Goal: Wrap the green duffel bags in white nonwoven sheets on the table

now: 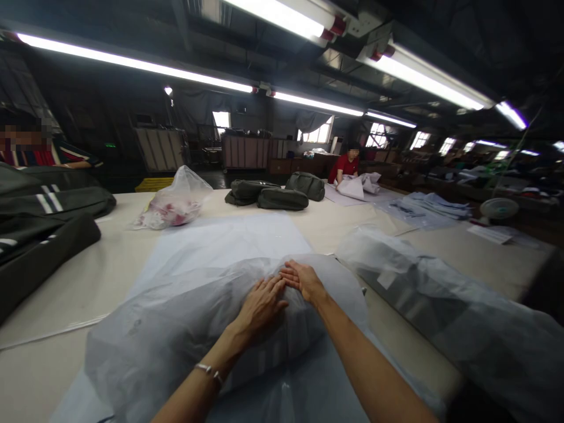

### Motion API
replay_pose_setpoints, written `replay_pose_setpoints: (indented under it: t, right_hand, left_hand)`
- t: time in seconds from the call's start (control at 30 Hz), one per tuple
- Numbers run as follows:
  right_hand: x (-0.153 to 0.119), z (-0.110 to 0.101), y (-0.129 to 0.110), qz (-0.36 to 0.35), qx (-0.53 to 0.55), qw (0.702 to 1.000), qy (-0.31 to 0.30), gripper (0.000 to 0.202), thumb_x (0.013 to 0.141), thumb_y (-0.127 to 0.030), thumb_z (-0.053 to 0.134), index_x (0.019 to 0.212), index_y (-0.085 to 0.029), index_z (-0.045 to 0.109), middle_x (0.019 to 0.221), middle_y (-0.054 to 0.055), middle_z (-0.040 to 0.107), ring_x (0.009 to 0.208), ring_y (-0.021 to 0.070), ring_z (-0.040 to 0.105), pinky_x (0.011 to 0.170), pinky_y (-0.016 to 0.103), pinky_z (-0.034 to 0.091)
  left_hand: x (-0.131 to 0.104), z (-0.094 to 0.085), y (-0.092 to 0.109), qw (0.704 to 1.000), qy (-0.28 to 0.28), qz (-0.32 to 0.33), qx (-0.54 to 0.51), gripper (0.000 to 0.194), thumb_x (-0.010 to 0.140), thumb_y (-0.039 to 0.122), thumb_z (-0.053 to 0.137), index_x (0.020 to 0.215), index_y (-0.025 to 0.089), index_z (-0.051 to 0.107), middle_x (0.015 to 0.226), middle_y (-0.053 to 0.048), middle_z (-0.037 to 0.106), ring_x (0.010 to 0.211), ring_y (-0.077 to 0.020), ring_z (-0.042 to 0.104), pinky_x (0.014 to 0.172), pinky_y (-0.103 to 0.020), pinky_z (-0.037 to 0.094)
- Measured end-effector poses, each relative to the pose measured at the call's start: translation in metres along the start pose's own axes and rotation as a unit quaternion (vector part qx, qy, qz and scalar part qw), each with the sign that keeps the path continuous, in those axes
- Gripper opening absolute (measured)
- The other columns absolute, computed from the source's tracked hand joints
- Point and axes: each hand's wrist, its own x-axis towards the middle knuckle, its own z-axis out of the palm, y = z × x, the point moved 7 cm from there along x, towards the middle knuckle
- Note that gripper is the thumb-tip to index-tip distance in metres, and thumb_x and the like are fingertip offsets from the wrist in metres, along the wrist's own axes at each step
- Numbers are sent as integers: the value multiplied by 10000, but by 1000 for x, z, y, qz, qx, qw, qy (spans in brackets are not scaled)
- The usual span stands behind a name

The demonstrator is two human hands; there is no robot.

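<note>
Right in front of me lies a dark bag inside a cloudy, translucent plastic bag [176, 317], stretched across the table. My left hand [262, 302] rests flat on top of the plastic with its fingers stretched out; a bracelet circles that wrist. Close beside it, my right hand [304, 281] also presses on the plastic, fingers extended toward the left hand. Pale plastic sheets [233, 232] are spread beneath the wrapped bag. What exactly is inside is blurred by the film.
Another plastic-wrapped dark item [423, 299] lies to the right. Striped dark green bags [53, 205] are at the left, near a seated person. A clear bag of small items [176, 200] and several dark green bags [282, 197] stand farther back. A person in red [341, 167] handles pale material.
</note>
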Motion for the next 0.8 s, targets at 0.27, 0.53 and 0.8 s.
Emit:
replay_pose_setpoints:
  t: [0.27, 0.53, 0.8]
  right_hand:
    - [-6, 1, -1, -6, 13, 1000, -8, 131, 863, -204, 603, 951, -114, 640, 826, 98, 735, 686, 170, 724, 583, 230, 578]
    - [-6, -3, 4, -24, 7, 1000, -1, 183, 822, -187, 640, 992, -119, 630, 848, 93, 737, 707, 169, 728, 617, 235, 581]
    - [-22, -10, -7, -68, -23, 997, -24, 259, 782, -274, 698, 1004, -145, 666, 968, 106, 731, 795, 193, 726, 642, 277, 594]
  left_hand:
    - [18, 0, -14, 998, 37, -28, 45, 336, 936, 232, 460, 1262, 161, 498, 1399, -166, 525, 1360, -274, 428, 1137, -495, 340]
    - [40, -36, -60, 980, 14, -196, 36, 372, 884, 404, 538, 1152, 157, 608, 1188, -148, 664, 1158, -293, 586, 1068, -457, 360]
    - [61, -32, -63, 985, -45, -163, -22, 188, 876, 341, 539, 986, 221, 633, 1112, -53, 682, 1031, -195, 630, 862, -265, 434]
